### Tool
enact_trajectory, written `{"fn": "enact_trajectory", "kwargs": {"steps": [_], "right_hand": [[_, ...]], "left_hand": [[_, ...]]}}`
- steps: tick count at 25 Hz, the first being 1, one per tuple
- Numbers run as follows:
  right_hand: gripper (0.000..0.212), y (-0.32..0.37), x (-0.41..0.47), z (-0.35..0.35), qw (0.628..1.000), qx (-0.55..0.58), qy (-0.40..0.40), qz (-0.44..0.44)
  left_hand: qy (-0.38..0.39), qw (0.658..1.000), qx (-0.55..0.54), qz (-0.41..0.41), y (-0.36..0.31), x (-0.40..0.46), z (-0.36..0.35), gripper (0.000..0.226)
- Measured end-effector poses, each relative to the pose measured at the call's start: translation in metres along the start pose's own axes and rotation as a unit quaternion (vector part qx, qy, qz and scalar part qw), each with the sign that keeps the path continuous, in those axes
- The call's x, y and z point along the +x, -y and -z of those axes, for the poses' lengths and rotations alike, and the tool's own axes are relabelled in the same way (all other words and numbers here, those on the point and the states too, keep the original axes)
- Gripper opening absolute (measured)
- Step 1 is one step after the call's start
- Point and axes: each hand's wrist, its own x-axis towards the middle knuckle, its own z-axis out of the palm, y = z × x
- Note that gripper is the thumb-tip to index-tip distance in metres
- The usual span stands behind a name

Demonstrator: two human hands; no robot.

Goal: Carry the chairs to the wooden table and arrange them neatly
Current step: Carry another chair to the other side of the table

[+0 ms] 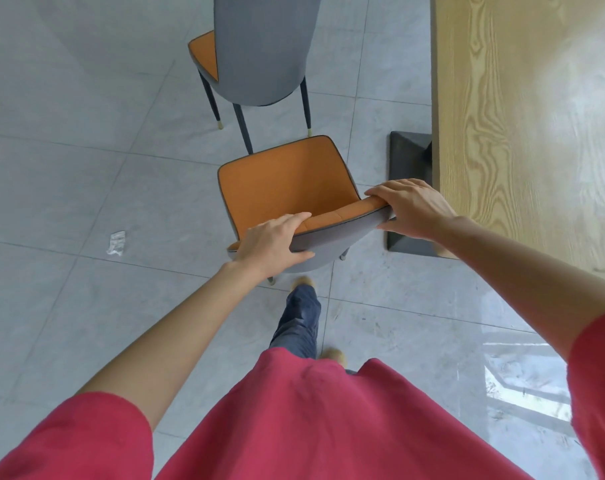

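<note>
- Beside the table (522,133), on the tile floor (69,150), the near chair (287,181) is held by its backrest.
- Left hand (270,245) and right hand (413,209) both clamp its top edge.
- Far chair (263,46) stands ahead.

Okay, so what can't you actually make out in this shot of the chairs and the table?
All in the head view:
- Held chair: its legs, mostly hidden under the seat and backrest.
- Far chair: top cut off by the upper edge; most of its seat hidden behind its own back.
- Wooden table: runs off the right and top edges.
- Shoes: blurred.
- White scrap on the floor: too small to identify.
</note>
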Motion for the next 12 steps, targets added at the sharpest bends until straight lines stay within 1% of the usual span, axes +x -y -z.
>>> {"fn": "enact_trajectory", "kwargs": {"steps": [2,4,7,9,12], "right_hand": [[0.041,0.004,0.003,0.000,1.000,-0.023,-0.015,-0.007],[0.030,0.006,0.004,0.000,0.998,-0.061,-0.024,-0.016],[0.024,0.009,0.005,-0.003,0.995,-0.095,-0.025,-0.020],[0.023,0.017,0.006,-0.003,0.994,-0.103,-0.028,-0.022],[0.025,0.032,0.010,-0.007,0.994,-0.098,-0.038,-0.031]], "left_hand": [[-0.022,0.999,0.023,0.004,0.001,0.003,-0.003,0.067],[-0.040,0.998,0.042,-0.022,0.003,0.003,-0.004,0.062],[-0.057,0.996,0.046,-0.057,0.010,0.003,0.002,0.054],[-0.044,0.997,0.046,-0.039,0.020,0.007,0.014,0.051],[0.012,0.997,0.075,0.032,0.037,0.022,0.031,0.052]]}}
